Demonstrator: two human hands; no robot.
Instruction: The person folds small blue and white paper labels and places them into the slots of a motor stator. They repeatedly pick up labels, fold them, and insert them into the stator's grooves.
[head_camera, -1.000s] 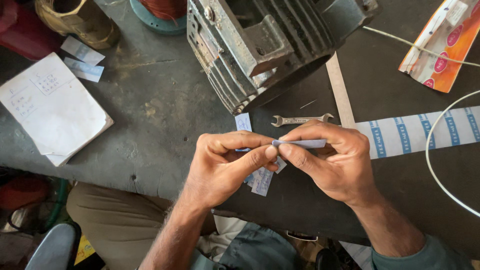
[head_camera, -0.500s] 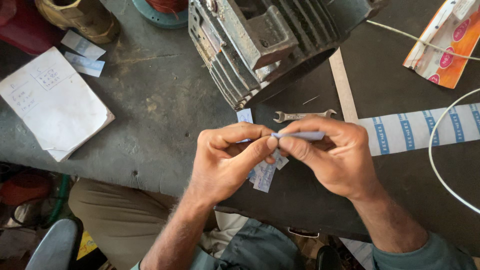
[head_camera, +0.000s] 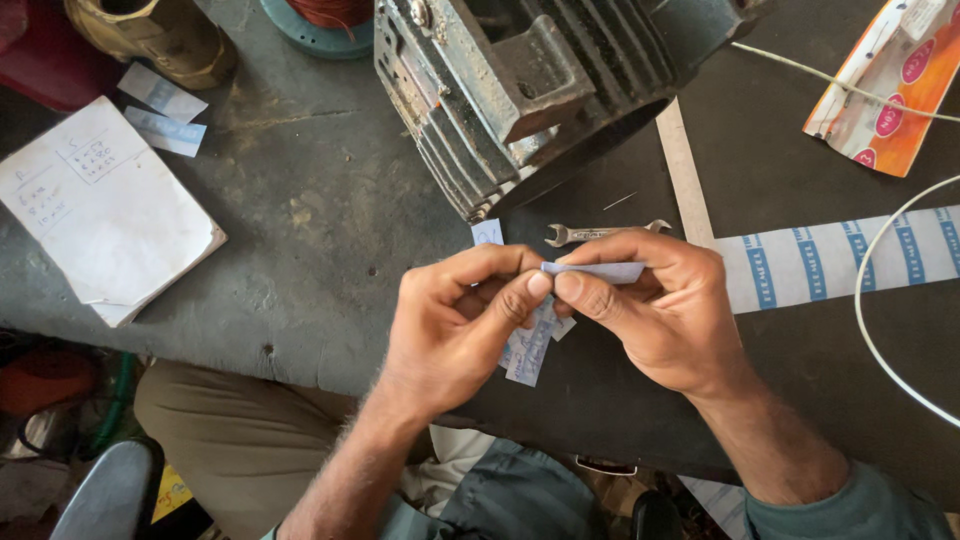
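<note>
Pinching a narrow pale-blue paper strip (head_camera: 595, 271) between thumbs and forefingers, the left hand (head_camera: 465, 325) and right hand (head_camera: 665, 310) met just above the dark grey tabletop (head_camera: 320, 230), each grip pressed together on one end of it. More small blue-printed paper slips (head_camera: 530, 345) hung below the fingers, seemingly tucked in the left hand. The strip looked light, thin and easily creased, so I judged it best held by its ends with gentle pressure. At twelve o'clock lay a small steel open-ended spanner (head_camera: 600, 233), and beyond it a ribbed grey metal motor housing (head_camera: 530, 90). A white band with blue marks (head_camera: 840, 262) stretched at three o'clock; a white notepad (head_camera: 100, 210) sat at nine o'clock.
</note>
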